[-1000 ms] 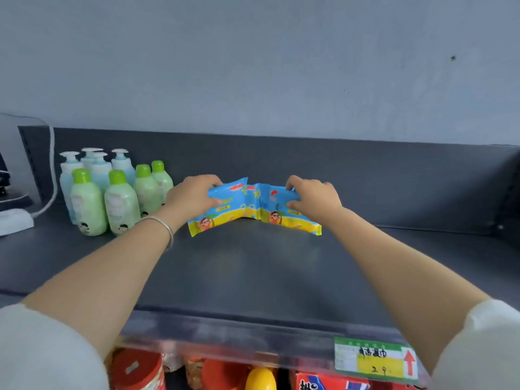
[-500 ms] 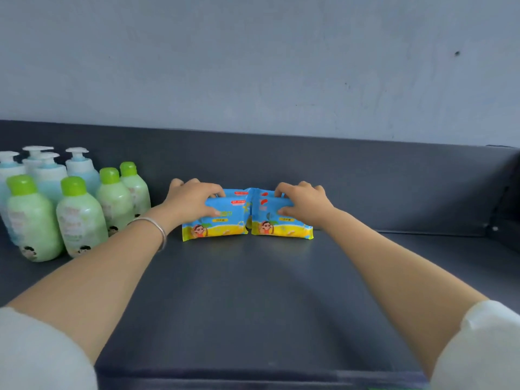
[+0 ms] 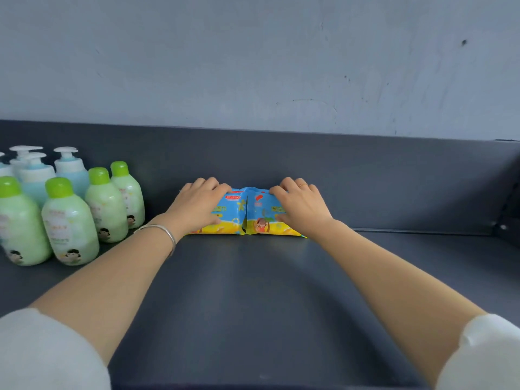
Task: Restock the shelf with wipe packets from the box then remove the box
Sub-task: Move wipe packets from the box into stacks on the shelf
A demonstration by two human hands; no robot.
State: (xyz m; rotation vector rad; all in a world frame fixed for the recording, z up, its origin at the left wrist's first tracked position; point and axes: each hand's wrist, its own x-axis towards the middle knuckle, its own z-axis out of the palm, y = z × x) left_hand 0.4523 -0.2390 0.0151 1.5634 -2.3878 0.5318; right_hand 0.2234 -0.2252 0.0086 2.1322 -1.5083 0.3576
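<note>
Two blue and yellow wipe packets stand side by side on the dark grey shelf (image 3: 253, 299), close to its back panel. My left hand (image 3: 197, 205) grips the left wipe packet (image 3: 232, 218), fingers curled over its top edge and thumb on its front. My right hand (image 3: 301, 205) grips the right wipe packet (image 3: 263, 218) the same way. The two packets touch at their inner edges. The box is not in view.
A cluster of green-capped bottles (image 3: 69, 220) and blue pump bottles (image 3: 69, 170) stands at the shelf's left. The grey back panel (image 3: 394, 187) rises behind the packets, with a wall above. Bare shelf surface lies to the right and in front.
The packets have gone from tilted and lifted to standing on the shelf near the back panel. Both hands stayed on them and the view moved closer.
</note>
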